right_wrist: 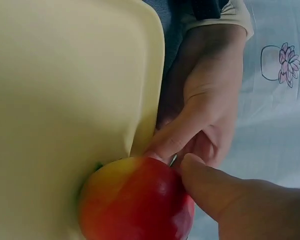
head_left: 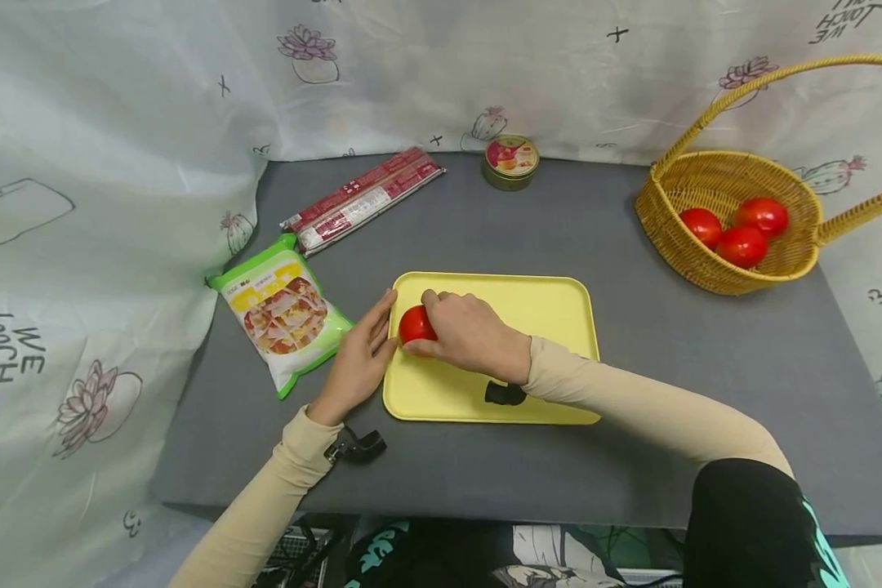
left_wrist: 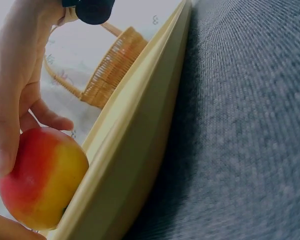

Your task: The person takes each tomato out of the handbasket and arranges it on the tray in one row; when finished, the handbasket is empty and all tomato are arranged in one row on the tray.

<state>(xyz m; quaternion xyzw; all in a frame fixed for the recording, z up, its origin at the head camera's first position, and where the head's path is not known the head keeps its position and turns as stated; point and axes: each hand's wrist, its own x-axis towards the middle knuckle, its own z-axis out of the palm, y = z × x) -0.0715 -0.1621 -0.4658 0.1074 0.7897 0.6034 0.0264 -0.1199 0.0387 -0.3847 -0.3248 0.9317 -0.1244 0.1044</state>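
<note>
A round fruit [head_left: 415, 325], red shading to yellow, rests on a yellow tray [head_left: 529, 310] near its left end. My right hand [head_left: 470, 335] holds it from above and from the right, thumb and fingers around it. A bit of green shows beneath the fruit [right_wrist: 135, 200] in the right wrist view. My left hand [head_left: 360, 359] lies along the tray's left edge, fingers fairly straight. Its thumb is close beside the fruit; whether they touch is hard to tell. In the left wrist view, the right hand's fingers [left_wrist: 5, 115] reach down onto the fruit.
Left of the tray lies a green-and-white food bag [head_left: 287, 314], with a long red package [head_left: 367, 200] behind it. A round tin [head_left: 510, 162] stands at the back. To the right, a wicker basket [head_left: 661, 220] with a tall handle holds three red fruits [head_left: 742, 247].
</note>
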